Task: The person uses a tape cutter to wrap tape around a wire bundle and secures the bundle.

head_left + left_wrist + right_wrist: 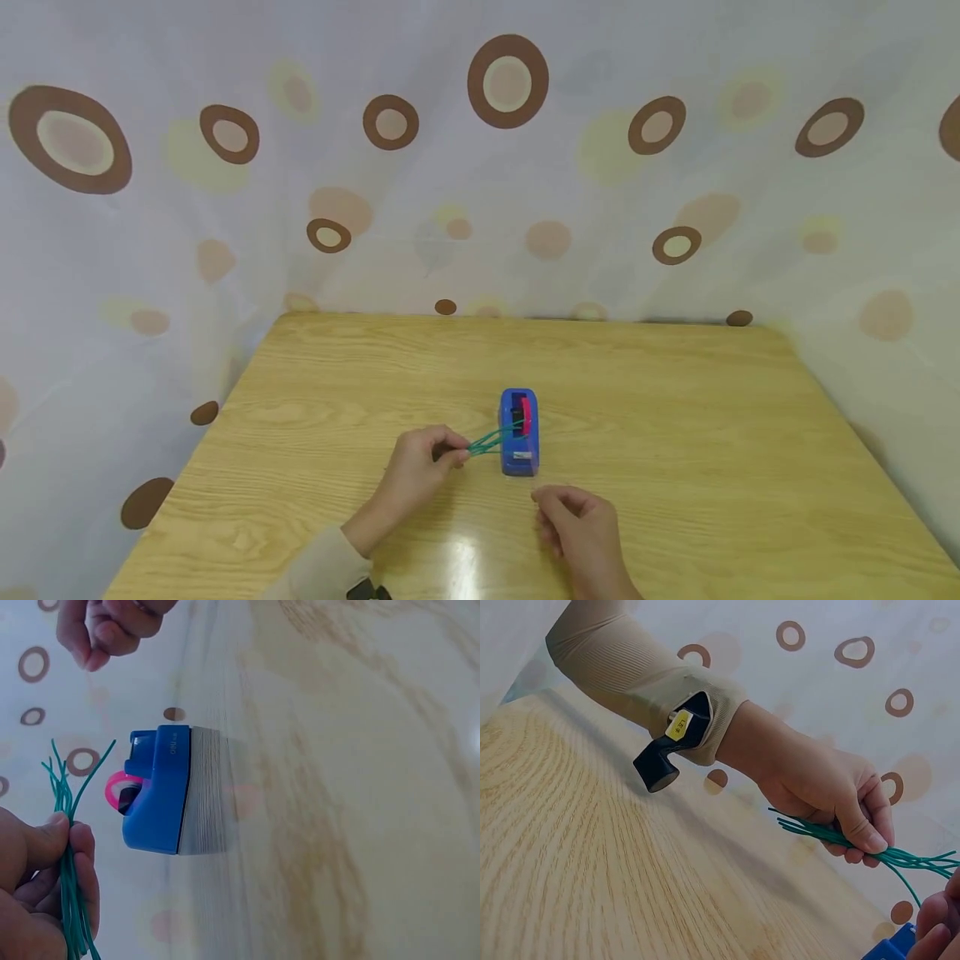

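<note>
My left hand (pixel 418 467) pinches a bundle of thin green wires (pixel 69 874) between thumb and fingers. Their loose ends spread toward a blue tape dispenser (pixel 510 460), overlapping it in the head view. The dispenser stands upright on the table and carries a roll with a pink core (pixel 527 417). My right hand (pixel 588 529) is just in front of the dispenser, thumb and forefinger brought together. A faint clear strip, apparently tape, runs from the dispenser to those fingertips. In the right wrist view, the right fingers (pixel 934 922) are partly cut off at the edge.
The wood-grain table (pixel 360 367) extends on both sides of the dispenser. Behind it and at its sides hangs a pale cloth with brown circles (pixel 507 81). A black strap device (pixel 676 739) with a yellow label sits on the left sleeve.
</note>
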`<state>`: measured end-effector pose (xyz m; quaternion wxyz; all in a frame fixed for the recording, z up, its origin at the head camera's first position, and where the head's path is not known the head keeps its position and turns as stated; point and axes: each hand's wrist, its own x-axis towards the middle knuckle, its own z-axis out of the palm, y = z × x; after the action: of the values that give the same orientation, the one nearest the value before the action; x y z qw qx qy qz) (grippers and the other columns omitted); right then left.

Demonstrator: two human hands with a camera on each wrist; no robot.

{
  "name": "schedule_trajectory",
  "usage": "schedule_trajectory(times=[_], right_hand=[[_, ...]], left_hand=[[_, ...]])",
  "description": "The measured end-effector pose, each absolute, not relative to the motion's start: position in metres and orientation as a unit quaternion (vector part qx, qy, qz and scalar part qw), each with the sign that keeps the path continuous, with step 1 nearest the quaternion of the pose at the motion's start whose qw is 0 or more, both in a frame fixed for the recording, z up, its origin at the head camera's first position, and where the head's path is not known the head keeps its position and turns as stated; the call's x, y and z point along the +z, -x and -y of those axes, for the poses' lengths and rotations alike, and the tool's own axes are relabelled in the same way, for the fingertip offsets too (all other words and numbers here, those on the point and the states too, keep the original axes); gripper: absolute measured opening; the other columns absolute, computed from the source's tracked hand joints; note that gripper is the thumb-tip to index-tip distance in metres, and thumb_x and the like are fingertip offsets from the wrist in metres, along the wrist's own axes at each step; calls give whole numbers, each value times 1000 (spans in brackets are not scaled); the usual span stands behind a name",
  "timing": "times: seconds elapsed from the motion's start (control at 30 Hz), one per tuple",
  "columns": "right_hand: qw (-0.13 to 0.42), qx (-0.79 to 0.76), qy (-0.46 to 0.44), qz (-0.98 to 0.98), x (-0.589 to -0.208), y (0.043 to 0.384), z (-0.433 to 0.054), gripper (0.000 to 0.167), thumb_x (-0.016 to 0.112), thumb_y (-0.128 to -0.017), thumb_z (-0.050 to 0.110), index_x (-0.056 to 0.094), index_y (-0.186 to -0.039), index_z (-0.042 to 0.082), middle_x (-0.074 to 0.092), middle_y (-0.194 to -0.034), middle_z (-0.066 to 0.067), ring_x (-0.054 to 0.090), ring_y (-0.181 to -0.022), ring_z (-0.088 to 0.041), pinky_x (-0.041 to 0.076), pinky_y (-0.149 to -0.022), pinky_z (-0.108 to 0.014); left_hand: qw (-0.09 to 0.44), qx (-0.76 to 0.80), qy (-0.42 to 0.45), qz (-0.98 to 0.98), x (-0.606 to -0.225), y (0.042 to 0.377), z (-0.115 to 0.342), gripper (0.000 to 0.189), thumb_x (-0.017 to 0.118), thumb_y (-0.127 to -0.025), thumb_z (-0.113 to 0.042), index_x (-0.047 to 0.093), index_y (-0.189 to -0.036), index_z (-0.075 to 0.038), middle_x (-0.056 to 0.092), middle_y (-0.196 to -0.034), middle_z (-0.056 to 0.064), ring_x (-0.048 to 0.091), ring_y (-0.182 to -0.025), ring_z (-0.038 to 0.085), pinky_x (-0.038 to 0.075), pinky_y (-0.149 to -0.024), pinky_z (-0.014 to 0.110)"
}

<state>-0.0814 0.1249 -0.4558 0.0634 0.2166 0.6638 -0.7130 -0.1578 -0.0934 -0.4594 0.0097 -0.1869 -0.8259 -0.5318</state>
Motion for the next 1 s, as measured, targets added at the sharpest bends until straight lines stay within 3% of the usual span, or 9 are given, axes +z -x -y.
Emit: schedule_trajectory(times=[0.27,0.8,1.0], right_hand=[[71,-700,-217,-676,-456,80,-124,23,69,-94,17,71,-102,-5,62,-72,-5,50,-58,-14,42,-46,-22],[27,-723,-197,-661,-443,85,-122,21,64,-95,10,69,-102,-9,59,-70,-5,49,-55,-12,38,-45,-20],[14,-718,-189,-670,-437,88,-123,20,64,-95,9,69,-102,-9,60,-71,-5,52,-54,-12,40,-45,-20]], left_hand=[[-7,-537,181,824,-462,155,95,7,72,-87,3,72,-88,-4,70,-83,4,66,-71,11,57,-63,27],[-23,-530,179,829,-464,154,100,1,73,-88,-2,72,-88,-1,71,-80,5,66,-69,11,54,-61,25],[-36,-528,181,829,-462,153,100,6,71,-88,0,72,-87,-6,71,-80,7,66,-70,15,54,-61,25]])
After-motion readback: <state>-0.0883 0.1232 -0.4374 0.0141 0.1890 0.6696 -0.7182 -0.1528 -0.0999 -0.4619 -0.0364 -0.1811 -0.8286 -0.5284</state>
